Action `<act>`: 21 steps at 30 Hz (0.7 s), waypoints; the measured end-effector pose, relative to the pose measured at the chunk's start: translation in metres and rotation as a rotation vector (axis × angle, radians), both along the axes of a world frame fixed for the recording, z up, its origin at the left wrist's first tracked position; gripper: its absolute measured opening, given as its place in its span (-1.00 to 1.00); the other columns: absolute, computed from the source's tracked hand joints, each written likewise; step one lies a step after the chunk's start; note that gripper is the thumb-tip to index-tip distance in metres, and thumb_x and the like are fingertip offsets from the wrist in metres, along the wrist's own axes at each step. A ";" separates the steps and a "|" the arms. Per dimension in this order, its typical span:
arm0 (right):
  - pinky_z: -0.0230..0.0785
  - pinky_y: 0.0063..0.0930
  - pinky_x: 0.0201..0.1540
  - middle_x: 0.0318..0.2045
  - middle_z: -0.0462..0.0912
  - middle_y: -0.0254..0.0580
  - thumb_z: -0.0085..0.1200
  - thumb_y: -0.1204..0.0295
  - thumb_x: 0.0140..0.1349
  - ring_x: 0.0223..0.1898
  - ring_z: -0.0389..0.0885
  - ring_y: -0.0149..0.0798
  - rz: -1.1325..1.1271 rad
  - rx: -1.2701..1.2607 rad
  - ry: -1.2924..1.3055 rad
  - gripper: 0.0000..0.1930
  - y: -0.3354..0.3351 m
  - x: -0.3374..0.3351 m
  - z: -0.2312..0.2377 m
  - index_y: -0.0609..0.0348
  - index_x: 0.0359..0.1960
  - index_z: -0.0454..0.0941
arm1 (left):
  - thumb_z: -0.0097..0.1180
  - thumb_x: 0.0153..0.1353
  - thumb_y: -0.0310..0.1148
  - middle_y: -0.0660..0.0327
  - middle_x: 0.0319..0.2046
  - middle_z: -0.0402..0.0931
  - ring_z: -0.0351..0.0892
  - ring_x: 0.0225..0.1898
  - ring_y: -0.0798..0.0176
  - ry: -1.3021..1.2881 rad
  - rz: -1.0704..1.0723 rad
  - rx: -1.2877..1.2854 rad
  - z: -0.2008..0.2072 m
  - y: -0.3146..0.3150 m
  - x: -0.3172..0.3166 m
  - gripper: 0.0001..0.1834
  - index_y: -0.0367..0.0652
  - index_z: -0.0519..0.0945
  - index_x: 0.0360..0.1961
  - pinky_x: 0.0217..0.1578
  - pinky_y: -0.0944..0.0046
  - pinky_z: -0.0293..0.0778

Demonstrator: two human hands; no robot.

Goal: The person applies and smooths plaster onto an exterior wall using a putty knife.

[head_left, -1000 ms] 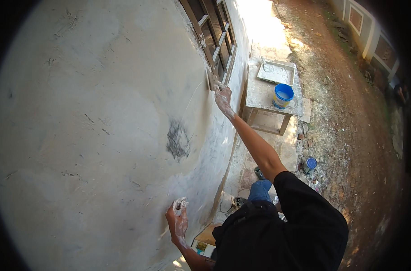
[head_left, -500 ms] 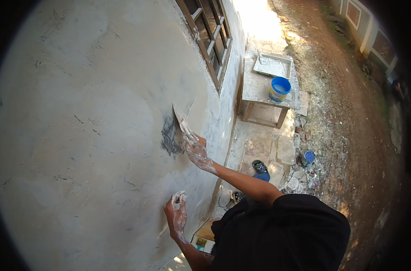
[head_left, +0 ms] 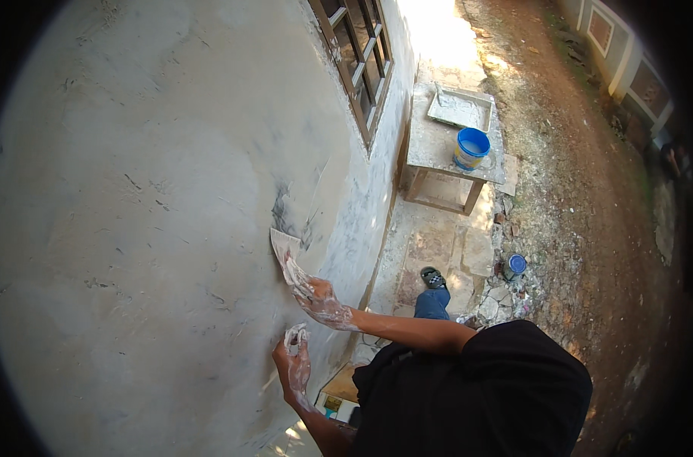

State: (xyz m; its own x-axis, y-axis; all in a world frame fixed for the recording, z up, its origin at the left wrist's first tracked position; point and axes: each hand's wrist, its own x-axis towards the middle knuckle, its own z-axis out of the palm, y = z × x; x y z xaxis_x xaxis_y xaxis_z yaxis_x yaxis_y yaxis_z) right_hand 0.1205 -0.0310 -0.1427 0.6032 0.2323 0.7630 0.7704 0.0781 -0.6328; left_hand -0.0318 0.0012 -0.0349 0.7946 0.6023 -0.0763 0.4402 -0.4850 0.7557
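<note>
My right hand (head_left: 320, 303) grips a putty knife (head_left: 287, 245) whose wide blade lies against the grey plastered wall (head_left: 171, 251). Just above the blade is a dark patch (head_left: 283, 209), streaked with pale filler. White paste coats my right fingers and wrist. Lower down, my left hand (head_left: 294, 372) is held close to the wall, its fingers curled together and thick with white paste. Whether a lump of something sits within those fingers, I cannot make out.
A barred window (head_left: 358, 61) is set in the wall up ahead. Beside it, a low table (head_left: 430, 148) bears a tray (head_left: 460, 109) of white paste and a blue-rimmed bucket (head_left: 472, 148). A blue-lidded can (head_left: 515, 265) stands among broken stones by the dirt path (head_left: 590, 228).
My right hand has drawn the putty knife down and slightly left along the wall. Less of the dark patch shows. My left hand has hardly moved.
</note>
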 end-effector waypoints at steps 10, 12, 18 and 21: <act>0.22 -0.40 -0.62 -0.75 0.46 -0.16 0.07 0.47 0.20 -0.71 0.35 -0.44 -0.269 0.006 0.791 -0.75 -0.102 0.132 0.006 0.35 -0.13 0.61 | 0.03 0.23 -0.52 0.10 -0.31 0.62 0.57 -0.26 0.27 0.067 0.055 0.061 0.016 -0.008 0.007 -0.80 -0.36 0.58 -0.15 -0.13 0.26 0.43; 0.31 -0.27 -0.49 -0.73 0.51 -0.05 0.05 0.45 0.20 -0.69 0.41 -0.31 -0.488 0.079 0.607 -0.72 -0.098 0.209 -0.014 0.34 -0.11 0.61 | 0.04 0.23 -0.54 0.09 -0.31 0.62 0.59 -0.26 0.25 0.009 0.014 0.022 0.011 -0.006 0.006 -0.80 -0.36 0.58 -0.14 -0.12 0.26 0.44; 0.42 -0.13 -0.32 -0.55 0.62 0.16 0.06 0.42 0.19 -0.52 0.60 -0.02 -0.613 0.137 0.539 -0.72 -0.048 0.321 -0.046 0.34 -0.13 0.62 | 0.04 0.19 -0.52 0.02 -0.31 0.63 0.59 -0.29 0.17 0.023 0.034 -0.014 0.007 -0.008 0.002 -0.78 -0.35 0.59 -0.15 -0.16 0.23 0.45; 0.42 -0.11 -0.18 -0.47 0.64 0.19 0.08 0.37 0.19 -0.41 0.61 0.06 -0.450 -0.085 0.615 -0.72 -0.025 0.301 -0.037 0.33 -0.16 0.63 | 0.04 0.19 -0.52 0.02 -0.31 0.63 0.59 -0.28 0.17 0.026 0.057 -0.017 0.005 -0.007 0.000 -0.78 -0.35 0.59 -0.16 -0.15 0.23 0.45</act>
